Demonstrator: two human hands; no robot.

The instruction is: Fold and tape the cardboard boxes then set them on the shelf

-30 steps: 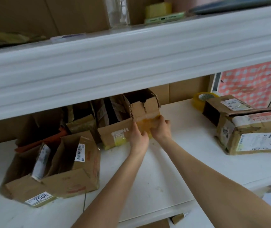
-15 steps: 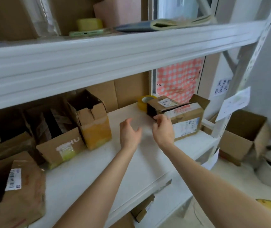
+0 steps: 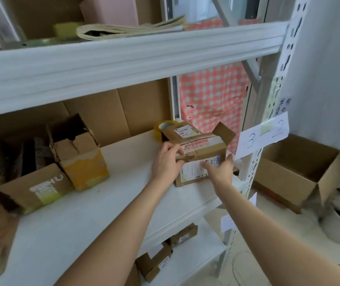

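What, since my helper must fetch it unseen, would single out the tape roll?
On the white rack's middle shelf, go to the right end. A labelled cardboard box lies there, and the tape roll sits just behind it, partly hidden. It is the only round thing on that shelf, yellow among brown boxes.

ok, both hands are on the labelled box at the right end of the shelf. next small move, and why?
Probably draw the labelled box toward the shelf edge: the left hand grips its top left corner, the right hand lies on the front label, and its end flap stands open, untaped.
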